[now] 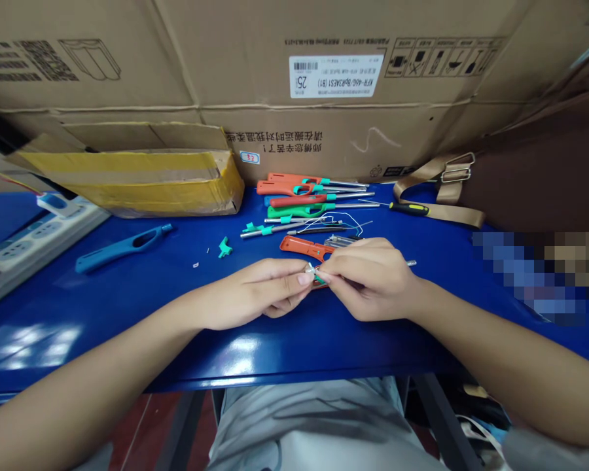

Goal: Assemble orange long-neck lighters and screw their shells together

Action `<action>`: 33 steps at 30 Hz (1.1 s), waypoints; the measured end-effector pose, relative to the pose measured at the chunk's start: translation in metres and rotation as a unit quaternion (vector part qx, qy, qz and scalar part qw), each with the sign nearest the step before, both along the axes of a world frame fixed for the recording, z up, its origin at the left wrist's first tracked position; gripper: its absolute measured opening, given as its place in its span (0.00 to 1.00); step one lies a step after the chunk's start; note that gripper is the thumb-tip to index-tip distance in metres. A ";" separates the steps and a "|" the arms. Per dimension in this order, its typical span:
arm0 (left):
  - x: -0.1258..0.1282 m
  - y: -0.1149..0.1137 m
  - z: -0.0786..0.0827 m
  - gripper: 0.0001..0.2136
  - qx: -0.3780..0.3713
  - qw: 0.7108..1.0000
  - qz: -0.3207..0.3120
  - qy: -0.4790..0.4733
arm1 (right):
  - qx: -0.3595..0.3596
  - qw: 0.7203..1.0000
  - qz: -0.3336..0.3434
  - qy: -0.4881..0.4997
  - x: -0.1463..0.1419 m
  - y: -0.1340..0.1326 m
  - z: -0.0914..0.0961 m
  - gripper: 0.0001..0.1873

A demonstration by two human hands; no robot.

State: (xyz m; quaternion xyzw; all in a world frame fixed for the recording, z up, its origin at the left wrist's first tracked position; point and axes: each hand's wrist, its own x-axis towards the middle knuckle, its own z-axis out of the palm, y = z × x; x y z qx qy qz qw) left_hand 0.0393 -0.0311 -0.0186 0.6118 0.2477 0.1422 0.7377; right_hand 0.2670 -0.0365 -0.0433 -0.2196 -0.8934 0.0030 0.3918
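My left hand (255, 291) and my right hand (368, 278) meet over the table's front half. Between their fingertips they pinch a small whitish part (311, 268); its exact kind is too small to tell. A bit of green shows just below it, mostly hidden by the fingers. Behind my hands lies an orange lighter shell (302, 246), partly covered by my right hand. Beside it are a clear piece with metal parts (340, 241) and thin rods. Left of my hands rests a loose green trigger (224, 247).
Several long-nosed lighters (294, 188) lie in a row at the back. A screwdriver (409, 209) and a tan strap (454, 213) are to their right. Leftward are a blue lighter handle (122, 250), a taped cardboard box (142, 190) and a power strip (34, 243). A large carton (245, 78) walls the back.
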 end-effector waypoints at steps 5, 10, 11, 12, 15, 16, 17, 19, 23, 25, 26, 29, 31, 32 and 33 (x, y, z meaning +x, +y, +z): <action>0.001 -0.001 -0.004 0.17 0.015 1.000 0.000 0.009 | -0.023 1.000 0.012 0.011 -0.001 0.000 -0.001 0.09; 0.000 -0.001 -0.008 0.18 0.017 1.000 -0.004 0.012 | -0.046 0.998 0.019 0.024 -0.001 -0.001 -0.001 0.10; 0.000 -0.001 -0.008 0.18 0.016 1.000 -0.003 0.014 | -0.051 0.998 0.022 0.027 -0.001 -0.001 -0.001 0.10; 0.001 -0.001 -0.008 0.18 0.014 1.000 -0.001 0.016 | -0.056 0.998 0.025 0.030 -0.001 -0.001 -0.002 0.10; 0.002 -0.002 -0.009 0.19 0.004 1.000 0.003 0.015 | -0.067 0.997 0.029 0.033 -0.002 -0.001 -0.001 0.11; 0.003 -0.003 -0.009 0.19 -0.001 1.000 0.004 0.014 | -0.069 0.997 0.030 0.034 -0.002 -0.001 -0.001 0.11; 0.003 -0.003 -0.009 0.19 -0.006 1.000 0.004 0.012 | -0.071 0.996 0.031 0.036 -0.002 -0.001 0.000 0.11; 0.004 -0.004 -0.010 0.19 -0.020 1.000 0.003 0.005 | -0.074 0.996 0.035 0.040 -0.003 -0.001 0.000 0.11; 0.004 -0.005 -0.012 0.18 -0.044 0.999 0.000 -0.012 | -0.078 0.995 0.044 0.047 -0.003 -0.001 0.001 0.10; 0.004 -0.005 -0.013 0.18 -0.049 0.999 0.002 -0.013 | -0.081 0.994 0.047 0.051 -0.003 -0.001 0.000 0.10; 0.004 -0.005 -0.013 0.18 -0.049 0.999 0.003 -0.012 | -0.082 0.994 0.047 0.053 -0.003 -0.001 0.000 0.10; 0.004 -0.005 -0.013 0.18 -0.044 0.999 0.001 -0.008 | -0.084 0.994 0.045 0.054 -0.004 -0.001 0.000 0.11; 0.005 -0.004 -0.013 0.19 -0.037 0.999 0.001 -0.002 | -0.080 0.995 0.040 0.053 -0.004 -0.001 -0.001 0.11; 0.005 -0.004 -0.013 0.19 -0.032 0.999 0.001 -0.001 | -0.076 0.995 0.037 0.054 -0.004 -0.001 -0.002 0.11; 0.006 -0.003 -0.014 0.19 -0.026 1.000 0.002 0.000 | -0.068 0.996 0.033 0.054 -0.004 0.000 -0.003 0.11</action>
